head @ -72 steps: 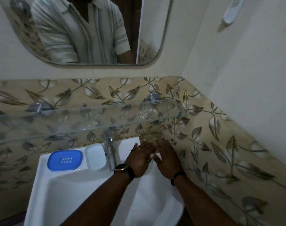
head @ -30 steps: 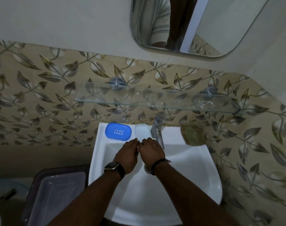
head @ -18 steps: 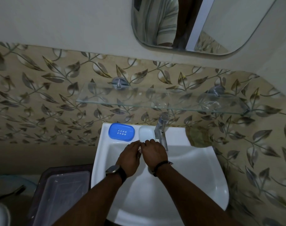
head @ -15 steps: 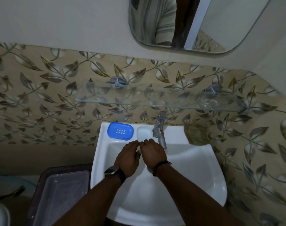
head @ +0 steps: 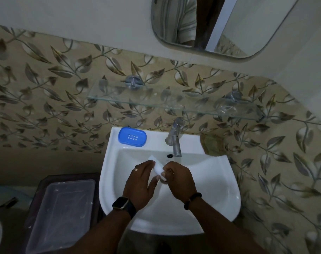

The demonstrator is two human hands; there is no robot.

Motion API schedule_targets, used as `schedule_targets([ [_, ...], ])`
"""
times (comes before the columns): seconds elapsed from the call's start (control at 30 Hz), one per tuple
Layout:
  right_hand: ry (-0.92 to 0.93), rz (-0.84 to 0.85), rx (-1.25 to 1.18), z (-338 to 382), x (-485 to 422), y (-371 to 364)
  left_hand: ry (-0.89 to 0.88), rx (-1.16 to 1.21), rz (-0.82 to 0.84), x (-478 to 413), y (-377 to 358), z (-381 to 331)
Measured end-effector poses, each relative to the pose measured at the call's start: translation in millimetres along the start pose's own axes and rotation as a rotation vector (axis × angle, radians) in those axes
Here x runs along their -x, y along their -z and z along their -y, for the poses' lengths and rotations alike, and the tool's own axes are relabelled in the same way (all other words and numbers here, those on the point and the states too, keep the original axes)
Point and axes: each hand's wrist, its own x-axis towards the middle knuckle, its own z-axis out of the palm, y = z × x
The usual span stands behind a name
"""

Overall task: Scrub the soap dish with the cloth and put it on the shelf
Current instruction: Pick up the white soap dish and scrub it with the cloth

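Leaf-patterned tiles (head: 46, 98) cover the wall beyond both hands, and a mirror (head: 229, 24) hangs high above them, up and to the right. Directly beneath the hands is the white sink (head: 214, 189). A lidded clear plastic container (head: 61, 213) sits low down, well to the left of the left hand. The glass shelf (head: 174, 105) runs across the wall above and beyond the hands, over the steel tap (head: 175, 138), whose spout ends just past the right hand's fingertips. The cloth (head: 212, 144), a dull olive-brown, lies crumpled on the sink's back rim, beyond and to the right of the right hand and well apart from it. The soap dish (head: 132, 137) rests on the same rim, beyond the left hand and slightly to its left, untouched. It is bright blue, a rounded rectangle, with two short rows of small pale holes in the middle of its top. The left hand (head: 143, 182) and right hand (head: 179, 178) meet over the bowl, each holding an end of a small white block (head: 157, 166) that lies slanted between them. The left fingers lie along its side, while the right fingers are curled and pinch its near end. Whether it is soap or a part of the dish cannot be told. A watch (head: 122, 203) is on the left wrist, a dark bracelet (head: 192, 197) on the right, and a ring (head: 136, 169) on a left finger.
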Motion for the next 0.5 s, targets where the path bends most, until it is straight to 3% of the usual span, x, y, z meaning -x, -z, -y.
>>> schedule_targets([
  [0.17, -0.296, 0.03, -0.423, 2, 14, 16, -0.133, 0.007, -0.036, -2, 5, -14],
  [0.5, -0.503, -0.068, -1.141, 8, 30, 32, -0.357, 0.013, -0.083, -26, 16, -51],
])
